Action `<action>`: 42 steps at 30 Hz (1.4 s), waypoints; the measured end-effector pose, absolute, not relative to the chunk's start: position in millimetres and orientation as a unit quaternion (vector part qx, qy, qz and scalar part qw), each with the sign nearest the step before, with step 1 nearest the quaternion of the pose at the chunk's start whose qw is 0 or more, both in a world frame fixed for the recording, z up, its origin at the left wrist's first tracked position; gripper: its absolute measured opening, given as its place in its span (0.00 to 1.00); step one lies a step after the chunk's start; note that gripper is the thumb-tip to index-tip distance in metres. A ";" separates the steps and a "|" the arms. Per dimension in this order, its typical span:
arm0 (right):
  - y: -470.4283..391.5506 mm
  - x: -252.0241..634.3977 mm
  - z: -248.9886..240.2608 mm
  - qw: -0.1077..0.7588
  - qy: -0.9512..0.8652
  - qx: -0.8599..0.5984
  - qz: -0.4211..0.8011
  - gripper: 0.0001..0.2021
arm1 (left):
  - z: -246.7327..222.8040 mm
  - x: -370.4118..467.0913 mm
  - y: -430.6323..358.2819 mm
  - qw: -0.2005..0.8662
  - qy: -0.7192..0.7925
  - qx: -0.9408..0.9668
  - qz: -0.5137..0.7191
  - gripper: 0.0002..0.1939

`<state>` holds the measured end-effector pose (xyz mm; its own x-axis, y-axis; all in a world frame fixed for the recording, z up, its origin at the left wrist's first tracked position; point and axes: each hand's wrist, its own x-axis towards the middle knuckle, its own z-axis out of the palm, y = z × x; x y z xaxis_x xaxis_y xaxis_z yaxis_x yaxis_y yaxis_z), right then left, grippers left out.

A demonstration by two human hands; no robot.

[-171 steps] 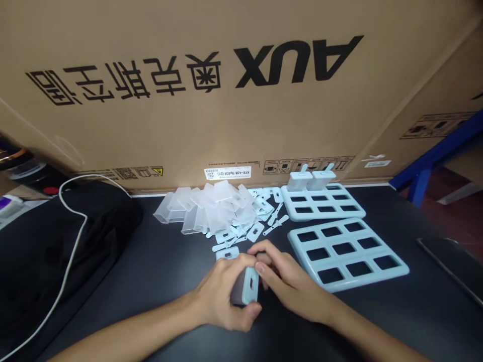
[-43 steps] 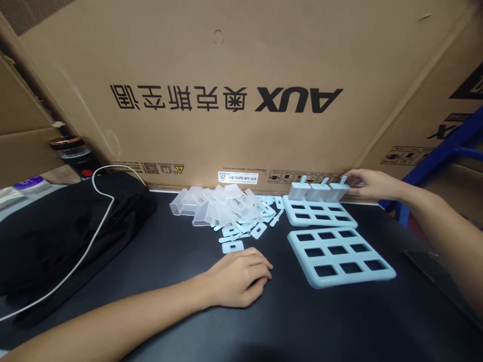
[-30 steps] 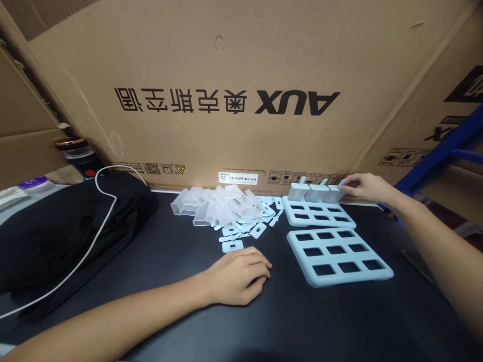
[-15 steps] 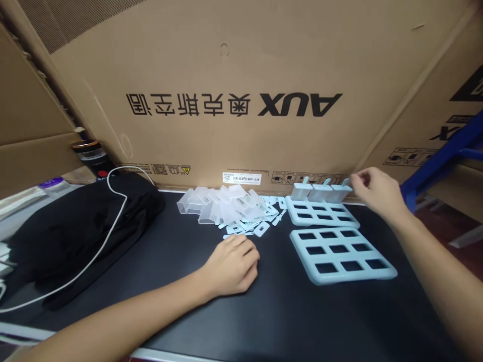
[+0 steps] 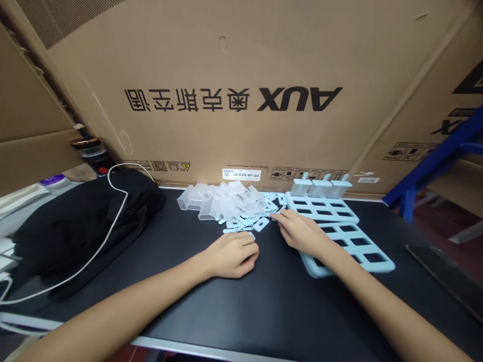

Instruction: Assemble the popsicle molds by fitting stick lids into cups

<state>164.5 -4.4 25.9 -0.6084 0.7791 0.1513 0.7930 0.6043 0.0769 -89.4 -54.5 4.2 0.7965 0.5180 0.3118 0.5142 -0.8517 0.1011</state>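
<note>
My right hand (image 5: 302, 232) reaches to the right edge of a loose pile, its fingers pinched at a light blue popsicle stick (image 5: 282, 209). My left hand (image 5: 233, 255) rests curled on the table just in front of the pile; what its fingers hold, if anything, is hidden. Clear popsicle molds (image 5: 226, 200) are heaped over several light blue stick lids (image 5: 260, 224). Three molds with stick lids (image 5: 320, 188) stand in the back row of the rear light blue rack (image 5: 302, 213). A second light blue rack (image 5: 362, 241) lies in front, partly covered by my right forearm.
A large cardboard box (image 5: 211, 136) walls off the back of the black table (image 5: 241, 317). At left lie a black cloth (image 5: 86, 221) and a white cable (image 5: 116, 226), with a dark bottle (image 5: 94, 156) behind. A dark flat phone-like object (image 5: 445, 276) lies at right.
My right hand has come from beside the standing molds, left and nearer, to the edge of the pile. My left hand stays in place. The camera view has shifted slightly.
</note>
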 end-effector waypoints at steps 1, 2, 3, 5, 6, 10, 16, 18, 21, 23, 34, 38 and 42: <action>-5.5 164.1 24.6 0.046 -0.902 -0.423 -0.071 0.20 | 3.7 -89.5 -54.4 0.009 0.243 0.955 0.168 0.08; -6.8 163.4 24.1 0.041 -0.908 -0.411 -0.070 0.21 | 2.7 -89.6 -54.3 0.012 0.217 0.961 0.170 0.08; -8.2 162.5 24.3 0.037 -0.912 -0.403 -0.068 0.21 | 1.3 -89.6 -54.1 0.017 0.195 0.965 0.173 0.08; -11.1 160.7 26.0 0.040 -0.915 -0.396 -0.060 0.19 | -1.7 -90.2 -53.1 0.024 0.171 0.968 0.182 0.08; -12.6 160.0 27.0 0.046 -0.916 -0.395 -0.057 0.17 | -2.7 -91.0 -51.9 0.023 0.170 0.967 0.189 0.09; -17.6 160.3 28.8 0.086 -0.925 -0.368 -0.038 0.11 | 3.0 -100.3 -38.4 -0.025 0.226 0.945 0.236 0.08; -19.6 162.8 26.4 0.086 -0.936 -0.340 0.005 0.13 | 48.7 -108.4 5.7 -0.093 0.392 0.876 0.264 0.18; -19.3 163.3 26.3 0.087 -0.934 -0.345 0.011 0.11 | 64.4 -98.0 22.7 -0.121 0.399 0.884 0.211 0.21; -20.4 164.7 26.7 0.109 -0.927 -0.359 0.027 0.12 | 79.0 -74.2 45.9 -0.165 0.376 0.905 0.113 0.23; -22.2 166.3 26.5 0.119 -0.922 -0.364 0.051 0.14 | 83.3 -59.0 58.4 -0.183 0.358 0.914 0.056 0.22; -29.9 163.9 22.4 0.093 -0.905 -0.411 0.051 0.10 | 90.5 -31.2 77.7 -0.173 0.396 0.901 -0.049 0.12; -33.0 160.5 22.6 0.130 -0.899 -0.404 0.112 0.06 | 101.3 -29.6 79.7 -0.183 0.414 0.891 -0.035 0.15; -30.9 159.8 22.9 0.172 -0.895 -0.393 0.123 0.05 | 125.4 -35.4 58.8 -0.181 0.410 0.893 0.033 0.12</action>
<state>159.8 -30.9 22.9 -0.6314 0.7462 0.2111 0.6617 0.6604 -0.3551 -35.4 58.8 125.4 0.6614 0.7210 0.2067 0.7446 -0.5981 -0.2963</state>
